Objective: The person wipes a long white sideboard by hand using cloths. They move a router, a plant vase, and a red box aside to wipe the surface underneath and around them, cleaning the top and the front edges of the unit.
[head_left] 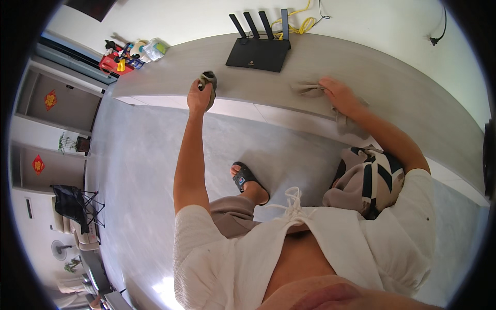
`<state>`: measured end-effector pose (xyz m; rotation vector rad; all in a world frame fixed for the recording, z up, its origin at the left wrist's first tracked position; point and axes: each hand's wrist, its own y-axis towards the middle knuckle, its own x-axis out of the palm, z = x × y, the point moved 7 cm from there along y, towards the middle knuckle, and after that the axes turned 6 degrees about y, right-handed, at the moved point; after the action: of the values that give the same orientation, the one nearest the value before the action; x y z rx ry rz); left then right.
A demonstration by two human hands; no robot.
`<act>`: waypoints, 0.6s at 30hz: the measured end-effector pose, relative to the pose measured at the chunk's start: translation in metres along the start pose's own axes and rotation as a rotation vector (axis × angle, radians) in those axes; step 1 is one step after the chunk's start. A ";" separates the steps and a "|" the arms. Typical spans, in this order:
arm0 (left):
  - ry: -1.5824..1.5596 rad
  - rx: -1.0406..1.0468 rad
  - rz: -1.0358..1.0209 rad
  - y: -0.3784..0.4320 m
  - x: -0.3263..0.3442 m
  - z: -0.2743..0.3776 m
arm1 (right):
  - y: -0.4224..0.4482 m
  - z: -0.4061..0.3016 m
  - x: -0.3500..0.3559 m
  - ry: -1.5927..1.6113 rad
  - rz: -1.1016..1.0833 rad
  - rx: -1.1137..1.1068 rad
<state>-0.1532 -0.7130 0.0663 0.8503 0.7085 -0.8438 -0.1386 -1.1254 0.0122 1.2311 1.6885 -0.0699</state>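
Observation:
My left hand [198, 97] grips a bunched olive and dark fabric item [211, 87], held at the front edge of a long grey wood-grain cabinet top [186, 73]; what kind of item it is I cannot tell. Flat on that same surface, my right hand [339, 95] presses on a thin grey-beige cloth [308, 87]. Part of the cloth shows again past my wrist and hangs over the front edge. Between and behind my two hands sits a black Wi-Fi router [257, 54] with several upright antennas.
A coiled yellow network cable [306, 26] runs behind the router. Toy figures and a red box [116, 64] stand at the cabinet's left end. Below are the white cabinet front [240, 106] and grey floor [155, 155]. A black folding chair [73, 205] stands far left.

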 end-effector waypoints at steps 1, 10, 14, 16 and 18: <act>0.087 0.035 -0.025 0.002 0.011 0.003 | 0.001 0.014 -0.012 -0.056 -0.011 -0.010; 0.585 0.325 -0.373 -0.043 0.085 0.079 | 0.023 0.122 -0.077 -0.451 0.194 0.198; 0.490 0.669 -0.345 -0.087 0.094 0.134 | 0.051 0.114 -0.051 -0.526 0.080 0.210; 0.409 0.775 -0.435 -0.106 0.104 0.166 | 0.058 0.115 -0.043 -0.612 -0.009 0.273; 0.251 0.906 -0.528 -0.122 0.115 0.201 | 0.053 0.131 -0.038 -0.759 0.022 0.241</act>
<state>-0.1619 -0.9717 0.0272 1.6340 0.7829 -1.6051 -0.0125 -1.1976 -0.0001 1.1879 1.0177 -0.6592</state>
